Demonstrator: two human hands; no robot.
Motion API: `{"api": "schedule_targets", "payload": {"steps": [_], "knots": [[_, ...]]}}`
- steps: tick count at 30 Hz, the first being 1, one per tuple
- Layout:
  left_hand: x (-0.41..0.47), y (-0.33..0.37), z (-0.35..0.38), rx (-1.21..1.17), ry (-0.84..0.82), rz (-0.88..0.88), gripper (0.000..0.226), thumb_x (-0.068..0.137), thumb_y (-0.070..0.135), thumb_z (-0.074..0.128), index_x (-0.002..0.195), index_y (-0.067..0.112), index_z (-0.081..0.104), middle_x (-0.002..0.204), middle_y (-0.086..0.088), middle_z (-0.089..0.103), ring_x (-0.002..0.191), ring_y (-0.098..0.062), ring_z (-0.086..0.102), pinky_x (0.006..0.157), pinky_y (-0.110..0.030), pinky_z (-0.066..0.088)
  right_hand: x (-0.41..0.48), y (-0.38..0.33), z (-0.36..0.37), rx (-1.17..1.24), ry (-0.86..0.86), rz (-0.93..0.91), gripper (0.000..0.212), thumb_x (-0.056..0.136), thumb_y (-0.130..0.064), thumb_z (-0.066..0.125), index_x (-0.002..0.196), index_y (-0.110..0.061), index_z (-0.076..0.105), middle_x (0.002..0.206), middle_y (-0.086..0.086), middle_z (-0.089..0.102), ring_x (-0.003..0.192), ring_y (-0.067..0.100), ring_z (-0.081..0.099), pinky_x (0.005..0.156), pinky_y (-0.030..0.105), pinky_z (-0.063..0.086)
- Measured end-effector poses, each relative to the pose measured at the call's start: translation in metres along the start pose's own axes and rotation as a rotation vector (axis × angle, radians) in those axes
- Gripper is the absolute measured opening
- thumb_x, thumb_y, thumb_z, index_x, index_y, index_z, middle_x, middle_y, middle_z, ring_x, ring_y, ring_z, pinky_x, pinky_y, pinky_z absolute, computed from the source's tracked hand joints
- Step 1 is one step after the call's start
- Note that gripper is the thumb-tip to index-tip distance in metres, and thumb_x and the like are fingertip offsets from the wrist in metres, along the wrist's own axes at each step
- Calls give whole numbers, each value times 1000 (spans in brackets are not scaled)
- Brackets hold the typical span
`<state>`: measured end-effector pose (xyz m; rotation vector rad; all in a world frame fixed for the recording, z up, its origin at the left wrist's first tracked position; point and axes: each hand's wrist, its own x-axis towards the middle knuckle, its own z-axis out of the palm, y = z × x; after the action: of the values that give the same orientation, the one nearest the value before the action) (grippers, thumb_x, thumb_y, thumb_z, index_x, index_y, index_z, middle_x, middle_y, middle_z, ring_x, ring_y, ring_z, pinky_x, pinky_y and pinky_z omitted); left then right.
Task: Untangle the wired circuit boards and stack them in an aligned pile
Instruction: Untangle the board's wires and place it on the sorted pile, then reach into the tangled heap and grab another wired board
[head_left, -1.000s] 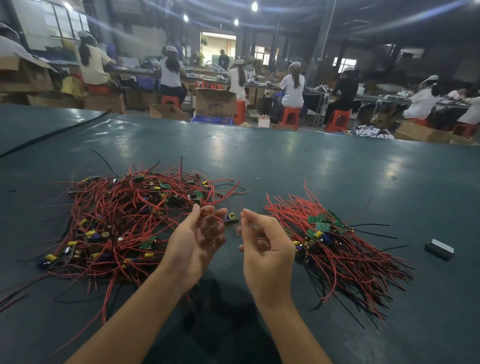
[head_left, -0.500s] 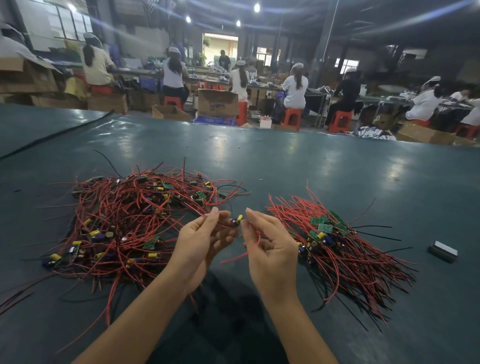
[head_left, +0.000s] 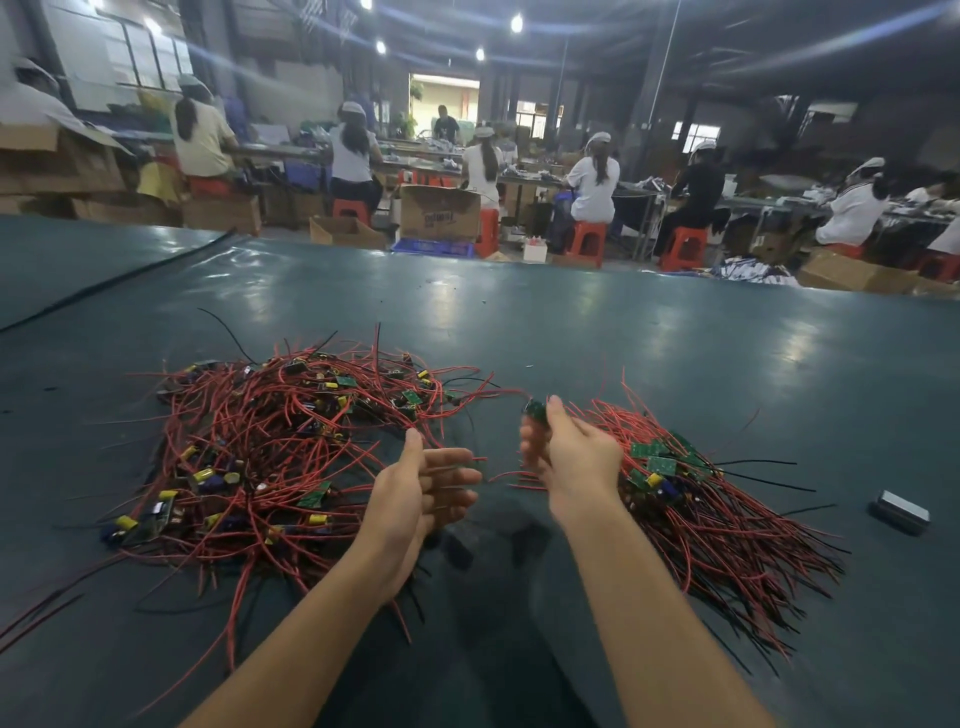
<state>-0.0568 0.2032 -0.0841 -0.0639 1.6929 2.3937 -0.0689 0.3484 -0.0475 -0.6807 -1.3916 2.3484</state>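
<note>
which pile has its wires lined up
The right pile, beside the right hand; its wires run parallel, while the left pile is tangled.

Dark green counter (head_left: 623, 332) runs ahead of left hand (head_left: 415, 488) & right hand (head_left: 576, 457). Far bg: workers (head_left: 595, 182) on orange stools (head_left: 587, 239) at long benches (head_left: 291, 151), cardboard boxes (head_left: 441, 210) beside them, windows (head_left: 130, 57) up left, ceiling lamps (head_left: 516, 23) lit.
</note>
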Motion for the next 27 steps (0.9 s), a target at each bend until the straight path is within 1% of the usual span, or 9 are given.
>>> {"api": "schedule_targets", "payload": {"steps": [2, 4, 7, 9, 13, 16, 18, 23, 27], "knots": [[0, 0, 0, 8, -3, -1, 64, 103, 51, 24, 91, 7, 70, 75, -9, 74, 58, -16, 67, 55, -25, 54, 11, -22, 18, 77, -13, 45, 19, 97, -17, 61, 88, 0, 64, 65, 9, 67, 45, 12, 59, 41, 20, 48], [-1, 1, 1, 17, -4, -7, 64, 103, 51, 24, 93, 7, 70, 75, -7, 74, 58, -15, 67, 54, -24, 53, 20, -44, 35, 102, -110, 73, 20, 98, -18, 60, 110, -2, 61, 89, 9, 68, 66, 14, 65, 48, 22, 51], [-1, 2, 0, -5, -2, -16, 63, 103, 50, 24, 95, 7, 69, 75, -7, 73, 60, -16, 66, 57, -26, 52, 28, -54, 43, -8, -253, 46, 61, 98, -7, 57, 152, -6, 26, 133, 8, 52, 107, 21, 59, 69, 32, 56], [-2, 3, -1, -19, -4, -5, 59, 104, 47, 28, 95, 6, 69, 76, -9, 73, 61, -17, 66, 56, -25, 53, 24, -44, 39, -139, -248, 8, 68, 98, -3, 56, 155, -8, 20, 143, 9, 45, 109, 22, 56, 71, 33, 55], [-3, 0, -2, 207, 14, 268, 30, 102, 26, 48, 91, 9, 70, 77, -4, 73, 71, -19, 67, 62, -24, 55, 11, -9, 22, -160, -209, -48, 50, 96, -2, 58, 144, -9, 43, 120, 6, 66, 95, 21, 65, 58, 27, 55], [-2, -1, -13, 850, 110, 839, 9, 93, 12, 62, 93, 15, 70, 90, 5, 68, 85, -9, 62, 77, -21, 49, -1, 12, 9, -173, -216, -78, 38, 97, 1, 53, 132, -13, 54, 103, 3, 72, 79, 15, 68, 53, 24, 54], [-3, 2, -19, 1151, 207, 1025, 14, 84, 12, 66, 96, 16, 71, 108, 1, 66, 102, -16, 59, 89, -31, 45, -8, 21, 2, -214, -207, -109, 33, 98, 2, 49, 125, -15, 57, 98, 1, 73, 72, 11, 69, 52, 23, 54], [1, 11, -32, 1513, 435, 659, 47, 78, 19, 64, 124, 22, 61, 149, -12, 41, 136, -31, 36, 111, -45, 25, -24, 36, -17, -254, -185, -179, 28, 99, 2, 47, 109, -18, 63, 85, -3, 75, 67, 9, 70, 51, 23, 53], [7, 15, -44, 1625, 428, 427, 50, 88, 29, 54, 138, 25, 48, 149, -7, 40, 131, -29, 39, 106, -41, 33, -33, 41, -24, -289, -182, -210, 27, 98, 2, 49, 104, -19, 65, 79, -7, 75, 67, 9, 70, 50, 23, 53]]}}
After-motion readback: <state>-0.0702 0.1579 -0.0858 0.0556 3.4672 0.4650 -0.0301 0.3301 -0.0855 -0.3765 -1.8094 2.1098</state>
